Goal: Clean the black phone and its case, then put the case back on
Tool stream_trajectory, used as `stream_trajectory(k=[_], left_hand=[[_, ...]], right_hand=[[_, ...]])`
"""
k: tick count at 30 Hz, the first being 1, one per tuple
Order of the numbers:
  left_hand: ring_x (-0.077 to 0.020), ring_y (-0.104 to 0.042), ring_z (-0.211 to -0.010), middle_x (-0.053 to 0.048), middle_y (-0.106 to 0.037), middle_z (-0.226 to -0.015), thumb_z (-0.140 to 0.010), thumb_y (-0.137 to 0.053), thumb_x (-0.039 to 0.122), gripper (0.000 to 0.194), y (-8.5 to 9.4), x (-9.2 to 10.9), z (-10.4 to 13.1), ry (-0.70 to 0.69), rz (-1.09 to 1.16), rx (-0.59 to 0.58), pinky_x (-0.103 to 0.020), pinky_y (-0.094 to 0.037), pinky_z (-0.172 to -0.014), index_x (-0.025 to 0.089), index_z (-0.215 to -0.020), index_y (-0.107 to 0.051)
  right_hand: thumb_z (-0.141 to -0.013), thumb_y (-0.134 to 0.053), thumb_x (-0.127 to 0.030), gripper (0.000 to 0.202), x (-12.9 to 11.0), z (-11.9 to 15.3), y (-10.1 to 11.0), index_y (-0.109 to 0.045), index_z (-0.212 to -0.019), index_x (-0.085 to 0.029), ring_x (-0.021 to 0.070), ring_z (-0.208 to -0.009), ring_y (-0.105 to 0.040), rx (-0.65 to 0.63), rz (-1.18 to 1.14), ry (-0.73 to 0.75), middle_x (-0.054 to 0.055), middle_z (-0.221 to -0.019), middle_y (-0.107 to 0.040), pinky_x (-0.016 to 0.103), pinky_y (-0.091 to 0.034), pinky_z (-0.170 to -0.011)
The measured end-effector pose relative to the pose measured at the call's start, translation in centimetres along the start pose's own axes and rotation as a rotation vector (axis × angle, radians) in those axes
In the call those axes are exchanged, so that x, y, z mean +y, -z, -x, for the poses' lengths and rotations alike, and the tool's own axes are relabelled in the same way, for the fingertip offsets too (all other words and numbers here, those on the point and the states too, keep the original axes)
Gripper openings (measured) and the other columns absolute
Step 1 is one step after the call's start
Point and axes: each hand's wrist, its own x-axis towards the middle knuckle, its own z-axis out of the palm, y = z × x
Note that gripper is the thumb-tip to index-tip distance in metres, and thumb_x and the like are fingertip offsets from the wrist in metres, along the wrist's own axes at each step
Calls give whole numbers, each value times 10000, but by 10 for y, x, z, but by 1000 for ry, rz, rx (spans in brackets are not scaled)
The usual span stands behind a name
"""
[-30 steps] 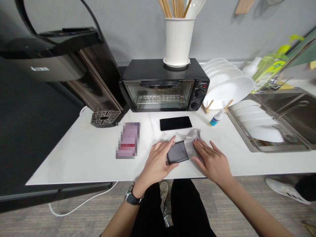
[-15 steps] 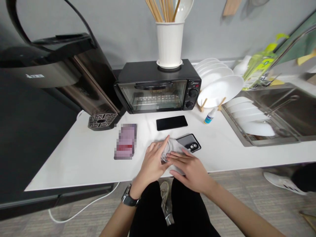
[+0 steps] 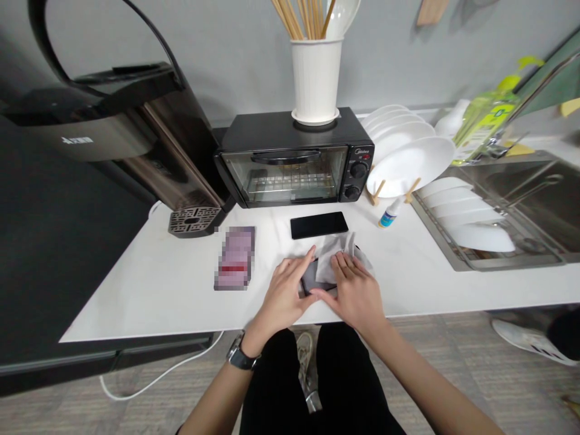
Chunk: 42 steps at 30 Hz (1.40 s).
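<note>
A dark grey phone case [image 3: 312,279] lies on the white counter before me, its right end covered by a thin light-grey cloth [image 3: 327,260]. My left hand [image 3: 281,294] grips the case's left end between thumb and fingers. With its fingers bent together, my right hand [image 3: 360,294] presses the cloth onto the case. The right thumb touches the case's near edge, close to the left thumb. Just beyond the cloth lies a black phone [image 3: 319,225]. A pixelated pinkish packet [image 3: 234,258] rests left of my left hand.
Behind the phone stands a black toaster oven [image 3: 290,175] bearing a white cup [image 3: 316,78] of chopsticks. A water dispenser [image 3: 181,151] is at the left. To the right are a small bottle [image 3: 389,214], racked plates [image 3: 410,166] and a sink [image 3: 453,257]. A person's shoe [image 3: 530,341] shows below.
My right hand and the cloth have slid right across the phone case, covering its camera end. The case's left part now shows. My left hand keeps its place at the left end.
</note>
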Motion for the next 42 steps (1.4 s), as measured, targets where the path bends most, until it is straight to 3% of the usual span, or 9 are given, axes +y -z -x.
stream_trajectory(k=[3,6,11,16,22,27,32,37,42], left_hand=[[-288,-510,-1192,-71,-608,-1418,-919,-744,351,983,-1,-4,2,-15,-14,-1,-421,-412,-1075,333,-1695,-141],[-293,-494,-1186,-69,-604,-1387,-917,-733,299,981,-2,-6,2,-8,-43,-17,-429,-404,-1080,334,-1695,-137],[-294,-480,-1258,-61,-582,-1456,-893,-794,404,1043,-1,-3,1,-6,-32,-13,-432,-381,-1106,345,-1693,-128],[-304,-479,-1294,-64,-575,-1498,-891,-793,378,1031,0,1,0,9,-4,-16,-455,-374,-1119,353,-1690,-142],[-300,-496,-1260,-85,-592,-1476,-906,-767,423,982,1,-3,0,-13,14,6,-439,-382,-1121,293,-1690,-190],[-286,-512,-1180,-95,-622,-1333,-897,-744,356,973,0,-9,2,1,-7,12,-418,-437,-1071,254,-1692,-193],[-294,-497,-1252,-95,-594,-1431,-880,-785,396,1029,-1,-8,3,-16,-10,30,-432,-401,-1125,268,-1694,-169],[-280,-486,-1310,-67,-605,-1471,-874,-802,345,1027,0,-4,2,-18,36,36,-447,-355,-1178,305,-1689,-178],[-274,-500,-1298,-63,-611,-1466,-864,-816,325,1041,-1,-8,3,-37,66,35,-437,-370,-1170,324,-1687,-179]], right_hand=[[-979,-590,-628,706,-26,-1,-1,-640,-1372,-43,379,-1328,-638,-87,-143,83,261,-1400,-663,535,-498,-1149],[-994,-595,-594,603,-28,3,10,-655,-1359,-118,304,-1353,-629,-190,-303,188,174,-1411,-684,487,-457,-1200],[-1045,-561,-478,427,20,17,31,-654,-1380,-231,250,-1346,-640,-259,-304,236,82,-1395,-710,506,-428,-1223],[-1063,-511,-463,519,60,25,31,-569,-1487,-170,307,-1384,-604,-91,-41,111,155,-1486,-628,577,-416,-1206],[-984,-569,-646,726,13,4,6,-637,-1374,-38,386,-1349,-614,-23,-47,21,255,-1409,-659,584,-406,-1200],[-988,-569,-655,633,-29,2,5,-667,-1329,-131,303,-1381,-600,-135,-265,187,170,-1419,-679,510,-396,-1221],[-1068,-500,-524,419,2,16,23,-690,-1290,-225,238,-1353,-630,-178,-261,197,88,-1378,-720,486,-387,-1230],[-1090,-460,-463,449,47,22,30,-648,-1374,-170,287,-1348,-631,-56,-64,39,126,-1413,-691,543,-392,-1212],[-1012,-541,-619,688,22,9,12,-640,-1355,-31,360,-1303,-648,-5,-19,-9,244,-1398,-671,524,-434,-1174]])
